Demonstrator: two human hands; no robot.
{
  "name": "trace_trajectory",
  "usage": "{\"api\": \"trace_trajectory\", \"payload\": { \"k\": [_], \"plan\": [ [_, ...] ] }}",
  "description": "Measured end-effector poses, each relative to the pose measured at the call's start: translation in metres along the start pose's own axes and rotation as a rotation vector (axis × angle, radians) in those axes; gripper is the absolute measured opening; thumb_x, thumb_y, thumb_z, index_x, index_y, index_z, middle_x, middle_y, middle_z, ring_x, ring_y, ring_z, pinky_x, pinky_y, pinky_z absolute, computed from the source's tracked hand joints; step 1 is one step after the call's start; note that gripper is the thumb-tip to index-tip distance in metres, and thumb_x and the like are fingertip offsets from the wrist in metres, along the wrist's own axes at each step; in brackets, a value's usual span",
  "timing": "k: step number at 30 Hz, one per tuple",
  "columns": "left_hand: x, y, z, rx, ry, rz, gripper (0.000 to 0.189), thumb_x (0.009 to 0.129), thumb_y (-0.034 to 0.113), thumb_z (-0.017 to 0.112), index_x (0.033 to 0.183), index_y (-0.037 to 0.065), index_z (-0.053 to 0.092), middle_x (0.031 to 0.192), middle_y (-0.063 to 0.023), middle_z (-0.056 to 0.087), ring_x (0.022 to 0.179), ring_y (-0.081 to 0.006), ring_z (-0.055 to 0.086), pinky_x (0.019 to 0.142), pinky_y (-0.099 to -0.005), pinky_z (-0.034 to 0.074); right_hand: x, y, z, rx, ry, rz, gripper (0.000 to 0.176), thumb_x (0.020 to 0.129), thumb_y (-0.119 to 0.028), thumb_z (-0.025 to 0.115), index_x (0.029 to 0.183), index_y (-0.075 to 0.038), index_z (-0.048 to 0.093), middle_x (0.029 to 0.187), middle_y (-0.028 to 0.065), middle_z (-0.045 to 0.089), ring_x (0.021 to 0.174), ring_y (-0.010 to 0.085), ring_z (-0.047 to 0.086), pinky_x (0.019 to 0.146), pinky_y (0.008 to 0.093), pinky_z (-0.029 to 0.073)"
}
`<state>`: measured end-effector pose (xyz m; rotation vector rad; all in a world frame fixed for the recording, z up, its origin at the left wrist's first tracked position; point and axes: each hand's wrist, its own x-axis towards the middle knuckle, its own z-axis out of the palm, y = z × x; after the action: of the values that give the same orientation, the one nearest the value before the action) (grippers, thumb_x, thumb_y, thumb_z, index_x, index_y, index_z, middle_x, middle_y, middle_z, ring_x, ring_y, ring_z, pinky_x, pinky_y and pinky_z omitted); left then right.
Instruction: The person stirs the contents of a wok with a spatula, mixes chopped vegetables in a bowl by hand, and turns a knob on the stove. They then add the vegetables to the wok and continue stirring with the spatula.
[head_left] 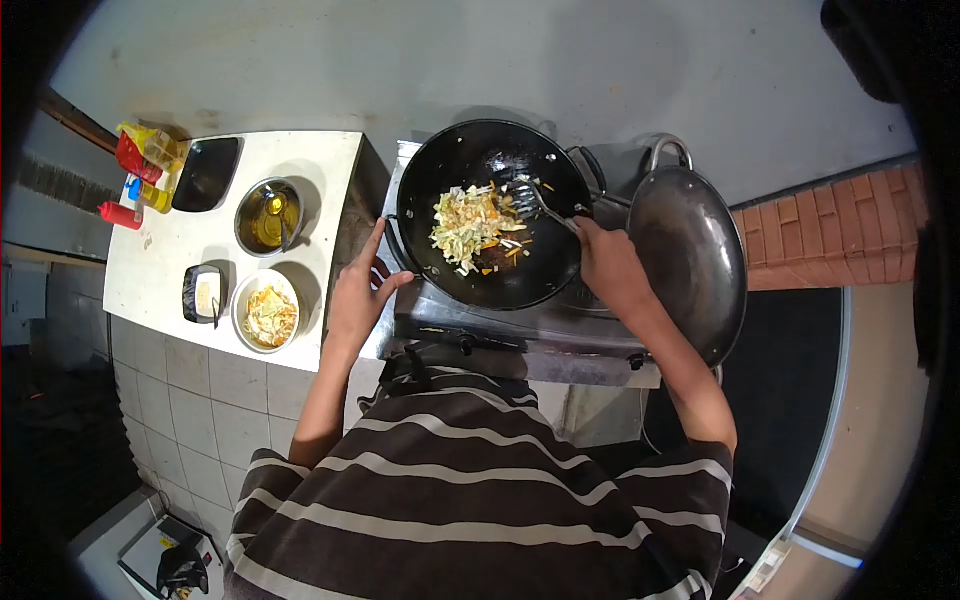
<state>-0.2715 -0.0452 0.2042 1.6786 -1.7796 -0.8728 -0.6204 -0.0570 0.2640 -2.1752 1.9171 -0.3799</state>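
A black wok (490, 285) sits on the stove, with chopped cabbage, carrot bits and other pieces (470, 228) heaped in its middle. My right hand (610, 262) is closed around the handle of a metal slotted turner (528, 198). The turner's head touches the wok's inside at the right edge of the heap. On the left side, my left hand (362, 290) is at the wok's side handle (393, 243). Its index finger and thumb are stretched apart along that handle and the rim; the other fingers are partly hidden.
A second large metal wok (685, 260) leans on the right. On the white table (150, 270) stand a pot of oil with a ladle (268, 218), a bowl of shredded vegetables (267, 312), a small black dish (203, 296), a black tray (207, 175) and sauce bottles (140, 160). Stove knobs (466, 345) face me.
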Motion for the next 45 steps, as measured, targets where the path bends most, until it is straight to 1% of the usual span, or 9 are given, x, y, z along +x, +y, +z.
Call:
{"api": "trace_trajectory", "payload": {
  "k": [6, 10, 15, 24, 27, 33, 36, 39, 45],
  "plan": [
    [0.0, -0.003, 0.003, 0.011, -0.001, 0.02, 0.089, 0.079, 0.031, 0.081, 0.154, 0.017, 0.036, 0.072, -0.0116, 0.064, 0.061, -0.0247, 0.059, 0.063, -0.0378, 0.049, 0.008, 0.004, -0.01, 0.019, 0.174, 0.096, 0.023, 0.094, -0.008, 0.05, 0.114, -0.002, 0.061, 0.079, 0.0333, 0.063, 0.079, 0.0529, 0.062, 0.073, 0.0599, 0.051],
    [0.001, -0.005, 0.004, -0.02, 0.0, 0.017, 0.089, 0.079, 0.031, 0.081, 0.154, 0.016, 0.036, 0.072, -0.0109, 0.064, 0.06, -0.024, 0.058, 0.064, -0.0373, 0.049, -0.001, 0.015, 0.026, 0.044, 0.102, 0.135, 0.021, 0.096, -0.01, 0.049, 0.112, -0.003, 0.061, 0.08, 0.0337, 0.063, 0.08, 0.0538, 0.061, 0.073, 0.0589, 0.051],
    [0.0, -0.003, 0.002, 0.027, -0.002, 0.033, 0.09, 0.078, 0.03, 0.082, 0.154, 0.017, 0.035, 0.072, -0.01, 0.063, 0.061, -0.0226, 0.056, 0.064, -0.0363, 0.049, 0.006, 0.011, 0.015, 0.279, 0.072, -0.012, 0.021, 0.097, -0.011, 0.047, 0.111, -0.004, 0.061, 0.086, 0.035, 0.062, 0.086, 0.0521, 0.061, 0.077, 0.0582, 0.05],
    [0.002, -0.005, 0.004, -0.01, 0.006, 0.01, 0.091, 0.077, 0.028, 0.082, 0.154, 0.018, 0.035, 0.072, -0.0087, 0.062, 0.061, -0.0205, 0.055, 0.064, -0.0357, 0.049, 0.034, 0.006, 0.03, 0.185, 0.049, -0.126, 0.025, 0.098, -0.019, 0.051, 0.111, -0.005, 0.067, 0.083, 0.0295, 0.065, 0.083, 0.0457, 0.064, 0.078, 0.0541, 0.051],
    [0.001, -0.003, 0.002, 0.033, 0.007, 0.015, 0.09, 0.078, 0.023, 0.083, 0.154, 0.018, 0.036, 0.072, -0.0065, 0.062, 0.06, -0.0116, 0.053, 0.062, -0.0289, 0.048, 0.03, -0.014, -0.005, 0.131, -0.041, -0.171, 0.026, 0.098, -0.021, 0.053, 0.114, -0.009, 0.068, 0.081, 0.0267, 0.066, 0.083, 0.0433, 0.064, 0.077, 0.0512, 0.052],
    [0.001, 0.0, 0.002, 0.036, -0.005, 0.022, 0.09, 0.078, 0.023, 0.083, 0.154, 0.019, 0.036, 0.073, -0.007, 0.062, 0.06, -0.0128, 0.052, 0.062, -0.0286, 0.047, 0.071, -0.033, 0.0, -0.139, 0.136, -0.369, 0.024, 0.095, -0.021, 0.057, 0.116, -0.015, 0.069, 0.077, 0.0196, 0.065, 0.069, 0.0379, 0.065, 0.066, 0.0465, 0.053],
    [0.001, -0.004, 0.004, 0.033, 0.002, 0.044, 0.091, 0.077, 0.031, 0.082, 0.154, 0.016, 0.035, 0.072, -0.01, 0.064, 0.061, -0.0234, 0.057, 0.063, -0.0369, 0.049, 0.065, -0.044, 0.007, -0.258, -0.087, -0.457, 0.03, 0.092, -0.019, 0.057, 0.12, -0.017, 0.067, 0.081, 0.0186, 0.065, 0.068, 0.0365, 0.067, 0.062, 0.047, 0.055],
    [0.001, -0.003, 0.004, 0.044, 0.008, 0.038, 0.091, 0.077, 0.031, 0.082, 0.154, 0.016, 0.035, 0.073, -0.0106, 0.064, 0.061, -0.0246, 0.059, 0.064, -0.038, 0.049, 0.041, -0.058, -0.009, -0.345, -0.13, -0.508, 0.033, 0.09, -0.015, 0.057, 0.121, -0.018, 0.068, 0.079, 0.0188, 0.065, 0.064, 0.0349, 0.067, 0.06, 0.0457, 0.055],
    [-0.001, -0.001, 0.001, 0.012, -0.003, 0.023, 0.09, 0.077, 0.03, 0.082, 0.153, 0.016, 0.036, 0.072, -0.0115, 0.064, 0.062, -0.0259, 0.06, 0.065, -0.0388, 0.05, 0.042, -0.052, -0.024, -0.186, -0.029, -0.541, 0.032, 0.09, -0.014, 0.058, 0.12, -0.017, 0.069, 0.078, 0.0184, 0.064, 0.063, 0.0342, 0.067, 0.057, 0.0432, 0.055]
  ]
}}
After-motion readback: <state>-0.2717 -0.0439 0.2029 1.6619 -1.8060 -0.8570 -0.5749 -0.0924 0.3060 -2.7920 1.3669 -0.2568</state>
